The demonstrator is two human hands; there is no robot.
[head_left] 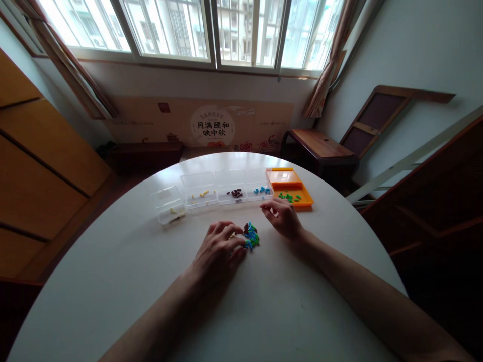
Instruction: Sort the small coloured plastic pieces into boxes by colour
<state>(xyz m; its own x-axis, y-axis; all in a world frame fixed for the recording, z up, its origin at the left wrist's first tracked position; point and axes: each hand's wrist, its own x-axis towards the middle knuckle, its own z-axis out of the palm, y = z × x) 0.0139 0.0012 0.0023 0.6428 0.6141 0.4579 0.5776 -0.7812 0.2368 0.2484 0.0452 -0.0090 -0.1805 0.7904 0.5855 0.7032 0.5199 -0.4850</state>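
Observation:
My left hand [221,247] rests on the white table with its fingers curved and apart, at the left side of a small pile of mixed toy bricks [252,236] in blue, green and brown. Its fingertips reach the pile's edge. My right hand [284,220] hovers just in front of the orange tray [308,201], with fingers curled and thumb and forefinger close together; whether something tiny is between them I cannot make out. Green bricks [290,197] lie in that tray, partly behind the hand. Blue bricks [261,190] sit in the clear compartment beside it.
Clear plastic boxes stand in a row: one holds brown bricks [236,193], another yellow bricks [204,193]. At the left end is a smaller clear box [166,197] with a few pale pieces. Beyond the round white table [113,261] stand a wooden stool [320,143] and a window wall.

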